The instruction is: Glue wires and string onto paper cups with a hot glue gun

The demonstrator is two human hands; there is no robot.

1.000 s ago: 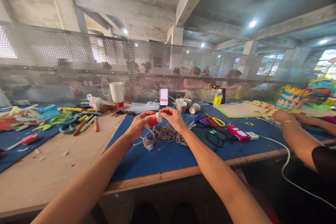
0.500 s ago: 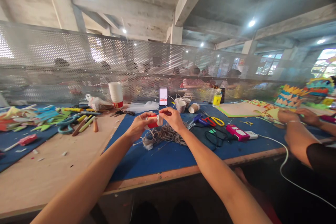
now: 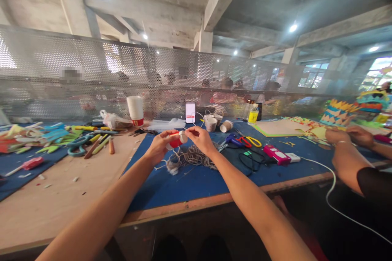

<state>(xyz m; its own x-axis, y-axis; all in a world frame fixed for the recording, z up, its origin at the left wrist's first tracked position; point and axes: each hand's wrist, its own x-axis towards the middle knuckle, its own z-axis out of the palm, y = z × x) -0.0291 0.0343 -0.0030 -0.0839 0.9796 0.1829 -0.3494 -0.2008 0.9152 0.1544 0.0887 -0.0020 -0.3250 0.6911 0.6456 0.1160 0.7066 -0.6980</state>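
Two bare forearms, reaching forward from the lower corners, converging at centre; left hand (image 3: 161, 146), palm inward, fingers curled in a grip; right hand (image 3: 199, 138), raised just beside it, thumb and forefinger pinched together, other fingers bent; both wrists slightly bent, held higher than the elbow ends

The left hand (image 3: 159, 147) holds a red-and-white paper cup (image 3: 177, 140) tilted on its side above a tangle of grey cord (image 3: 196, 157), and the right hand (image 3: 200, 138) pinches at its rim. Behind them on the blue surface (image 3: 171, 189), an upright phone (image 3: 190, 113) stands beside several small cups (image 3: 211, 123).
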